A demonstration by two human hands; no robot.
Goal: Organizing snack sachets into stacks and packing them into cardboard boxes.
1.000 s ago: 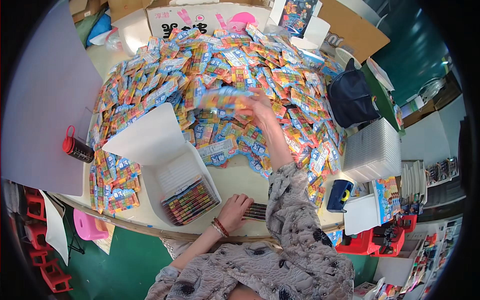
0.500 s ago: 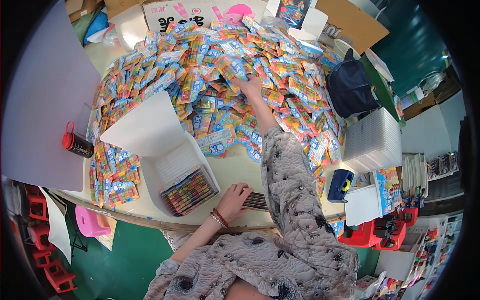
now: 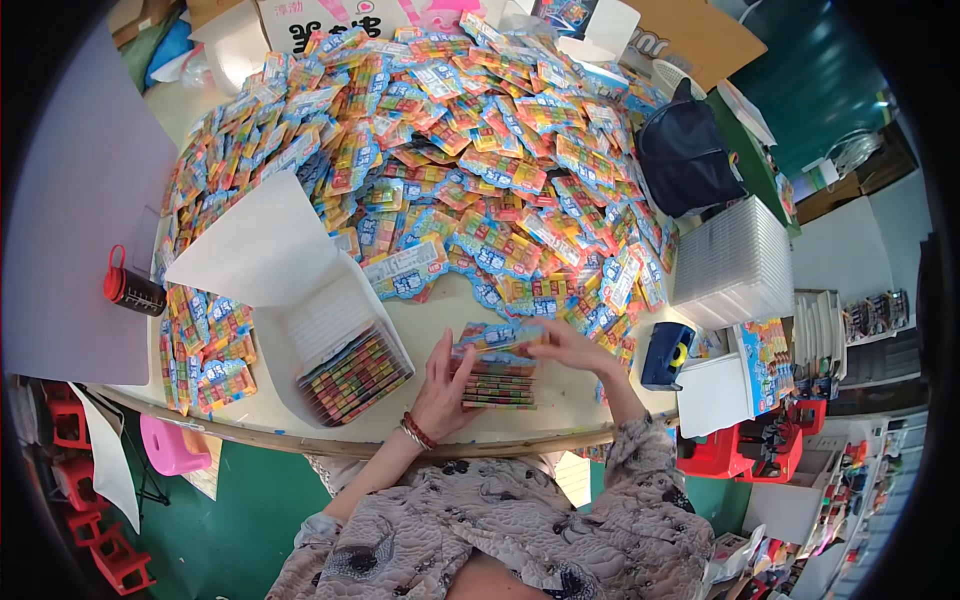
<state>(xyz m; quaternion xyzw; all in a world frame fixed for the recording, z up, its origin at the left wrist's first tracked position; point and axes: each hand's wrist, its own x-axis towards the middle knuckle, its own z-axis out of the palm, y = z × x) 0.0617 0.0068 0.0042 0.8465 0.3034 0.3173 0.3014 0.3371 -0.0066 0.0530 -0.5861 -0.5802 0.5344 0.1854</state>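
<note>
A short stack of blister packs (image 3: 500, 388) stands on the table near its front edge, multicoloured pieces showing along the edges. My left hand (image 3: 440, 390) is closed around the stack's left end, thumb and fingers steadying it. At the far side of the stack, a blue and yellow blister pack (image 3: 497, 337) lies tilted, its right end between the fingers of my right hand (image 3: 572, 350), which is a little blurred. Left of my hands, a white box (image 3: 268, 365) with its lid raised holds a row of packs (image 3: 352, 378) standing on edge.
A large heap of similar packs (image 3: 400, 130) covers the far table. To the right are a dark blue bag (image 3: 690, 160), a stack of clear plastic trays (image 3: 735, 262) and a blue tape dispenser (image 3: 668, 356). A dark bottle with a red cap (image 3: 135, 290) stands far left.
My right hand has come back from the heap toward me, bringing a pack to the stack. My left hand has shifted slightly left and farther from me, still at the stack.
</note>
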